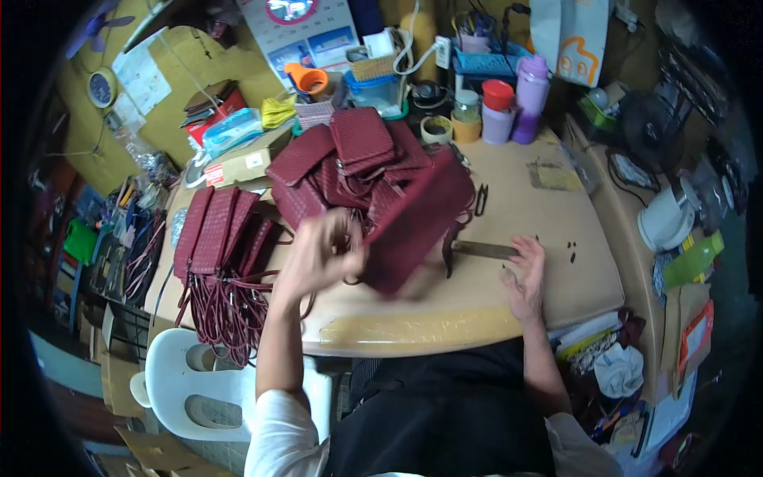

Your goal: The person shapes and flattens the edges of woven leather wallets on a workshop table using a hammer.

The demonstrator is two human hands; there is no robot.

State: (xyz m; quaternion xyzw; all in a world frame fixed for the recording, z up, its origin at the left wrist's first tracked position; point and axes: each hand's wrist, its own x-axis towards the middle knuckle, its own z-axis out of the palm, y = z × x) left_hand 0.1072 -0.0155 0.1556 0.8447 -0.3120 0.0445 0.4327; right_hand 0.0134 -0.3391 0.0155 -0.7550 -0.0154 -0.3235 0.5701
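A maroon leather bag is tilted above the table, smeared by motion. My left hand is curled at its left edge, fingers blurred; it appears to grip that edge. Behind it lies a heap of maroon woven-pattern bags. To the left, more maroon bags are stacked with their thin straps hanging over the table's front edge. My right hand is open, fingers apart, at the end of a flat blade-like tool with a dark curved piece at its left end.
The padded tan table has a taped front edge. Along its back stand a purple bottle, a red-lidded cup, a tape roll and a blue container. A white chair is at front left.
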